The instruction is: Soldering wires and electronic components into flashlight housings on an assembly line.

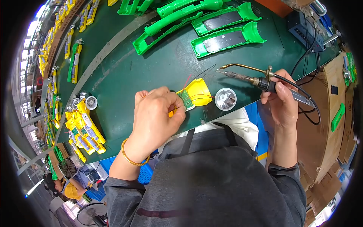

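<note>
My left hand (157, 113) is closed, its fingertips bunched at the left end of a yellow plastic housing (200, 90) lying on the green table. A small green circuit board (186, 99) rests against this housing, with thin red and black wires rising from it. The fingers partly cover the board's left side. In my right hand (283, 98) is a soldering iron (266, 84), held like a pen with a brass solder-feed tube along it. Its tip points left, above the table and apart from the board. Just right of the housing sits a round clear reflector cup (225, 99).
Green plastic shell halves (227, 39) lie at the back. Yellow assemblies with grey-white cylinders (85, 128) are piled at the left edge. A blue control box (306, 32) with cables stands far right, near a cardboard box (317, 125). Another person (72, 189) works at lower left.
</note>
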The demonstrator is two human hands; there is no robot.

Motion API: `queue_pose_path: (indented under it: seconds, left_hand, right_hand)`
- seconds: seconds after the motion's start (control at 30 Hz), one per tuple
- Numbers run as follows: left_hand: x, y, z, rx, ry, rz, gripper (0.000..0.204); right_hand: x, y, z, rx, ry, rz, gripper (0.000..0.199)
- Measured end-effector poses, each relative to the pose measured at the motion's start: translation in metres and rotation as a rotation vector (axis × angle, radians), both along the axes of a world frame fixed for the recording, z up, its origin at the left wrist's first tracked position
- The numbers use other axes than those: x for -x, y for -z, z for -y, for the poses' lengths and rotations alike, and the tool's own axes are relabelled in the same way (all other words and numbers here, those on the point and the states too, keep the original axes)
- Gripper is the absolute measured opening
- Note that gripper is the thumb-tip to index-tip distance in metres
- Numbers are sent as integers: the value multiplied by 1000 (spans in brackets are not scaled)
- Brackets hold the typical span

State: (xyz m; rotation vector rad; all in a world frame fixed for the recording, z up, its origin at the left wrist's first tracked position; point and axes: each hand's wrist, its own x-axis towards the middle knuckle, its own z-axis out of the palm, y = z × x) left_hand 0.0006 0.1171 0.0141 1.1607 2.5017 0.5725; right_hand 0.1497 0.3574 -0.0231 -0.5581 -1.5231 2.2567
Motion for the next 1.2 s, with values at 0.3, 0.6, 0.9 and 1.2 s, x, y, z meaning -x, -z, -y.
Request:
queue_pose_path:
  seconds: [0.3, 0.6, 0.9, 1.2]
  left_hand:
    - [15, -22, -19, -181, -52, 186, 7]
    - [44, 16, -111, -91, 337, -455, 11]
    - [55, -12, 28, -48, 6, -279, 12]
    - [27, 4, -38, -307, 72, -163, 15]
  right_hand:
    - [-18, 5, -22, 128, 213, -106, 21]
    - [-14, -18, -10, 209, 286, -235, 22]
    - [-8, -6, -11, 286, 275, -256, 25]
    - [11, -14, 4, 260, 189, -212, 22]
